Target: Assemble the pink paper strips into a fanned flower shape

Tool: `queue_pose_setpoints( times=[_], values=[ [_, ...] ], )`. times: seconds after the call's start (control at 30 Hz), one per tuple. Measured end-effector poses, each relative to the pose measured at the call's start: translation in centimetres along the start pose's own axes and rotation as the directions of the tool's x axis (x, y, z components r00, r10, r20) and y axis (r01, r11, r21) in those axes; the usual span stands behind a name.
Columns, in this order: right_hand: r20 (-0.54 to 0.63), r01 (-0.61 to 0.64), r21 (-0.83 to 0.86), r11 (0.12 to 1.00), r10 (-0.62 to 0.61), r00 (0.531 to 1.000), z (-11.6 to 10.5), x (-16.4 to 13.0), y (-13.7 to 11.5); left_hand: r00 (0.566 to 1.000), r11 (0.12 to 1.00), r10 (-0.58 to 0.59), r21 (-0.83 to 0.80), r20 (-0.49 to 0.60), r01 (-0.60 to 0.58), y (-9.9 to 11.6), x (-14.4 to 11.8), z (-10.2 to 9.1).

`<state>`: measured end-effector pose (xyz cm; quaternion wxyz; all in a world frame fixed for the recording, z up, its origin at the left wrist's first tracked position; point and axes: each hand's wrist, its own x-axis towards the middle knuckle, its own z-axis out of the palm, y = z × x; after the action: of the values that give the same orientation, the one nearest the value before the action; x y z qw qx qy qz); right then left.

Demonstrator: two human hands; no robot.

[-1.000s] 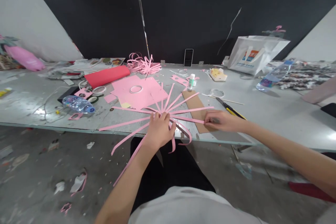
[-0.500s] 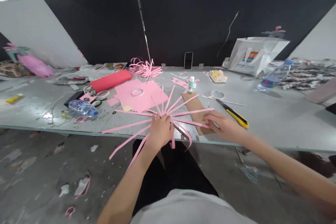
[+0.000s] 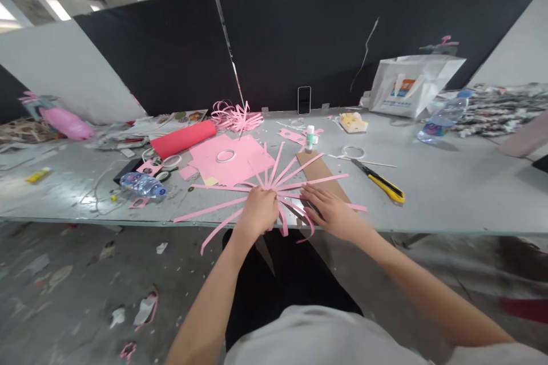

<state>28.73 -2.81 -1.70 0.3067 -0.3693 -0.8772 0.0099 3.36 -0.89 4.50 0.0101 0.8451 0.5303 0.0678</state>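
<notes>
Pressing pink strips (image 3: 274, 182) w/ both hands

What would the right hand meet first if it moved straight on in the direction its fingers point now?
The right hand points left toward the fan of pink paper strips; it would probably meet the left hand first.

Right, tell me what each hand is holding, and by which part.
The left hand pins the fan of long pink paper strips at the centre where they cross. The right hand lies on the strips beside that centre; whether it grips one cannot be told.
</notes>
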Motion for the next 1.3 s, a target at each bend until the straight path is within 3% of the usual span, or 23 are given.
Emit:
queue_pose_setpoints(
  times=[0.13,0.37,0.5,0.6,0.73,0.87,1.1,1.3],
  values=[
    [-0.038,-0.046,-0.024,0.999,0.045,0.998,-0.2,-0.1,-0.3,0.998,0.999,-0.049,-0.016,0.029,0.049,-0.3,1.2,-0.7],
    [-0.087,-0.167,-0.057,0.984,0.161,0.983,0.2,-0.2,-0.4,0.996,0.959,-0.083,-0.267,0.044,0.092,-2.7,2.6,0.0],
    [-0.115,-0.184,-0.070,0.980,0.175,0.978,0.5,-0.3,-0.2,0.994,0.944,-0.092,-0.324,-0.061,0.068,-3.0,2.4,1.5],
    [-0.123,-0.184,-0.088,0.979,0.173,0.977,0.7,-0.4,0.0,0.973,0.973,-0.078,-0.229,-0.216,0.027,-2.4,1.5,3.0],
    [-0.124,-0.184,-0.098,0.978,0.172,0.977,0.8,-0.5,0.2,0.961,0.999,-0.047,-0.034,-0.274,0.039,-1.7,0.0,4.1],
    [-0.112,-0.177,-0.111,0.978,0.165,0.980,0.6,-0.4,0.2,0.967,0.995,-0.077,0.042,-0.243,0.089,-1.4,-1.2,4.3],
    [-0.095,-0.183,-0.144,0.972,0.171,0.981,0.4,-0.3,0.2,0.973,0.982,-0.186,0.005,-0.134,0.189,-1.2,-1.8,4.2],
    [-0.105,-0.185,-0.142,0.972,0.171,0.980,0.8,-0.5,0.4,0.969,0.980,-0.198,-0.062,-0.150,0.191,-1.3,-2.1,4.6]
  ],
)
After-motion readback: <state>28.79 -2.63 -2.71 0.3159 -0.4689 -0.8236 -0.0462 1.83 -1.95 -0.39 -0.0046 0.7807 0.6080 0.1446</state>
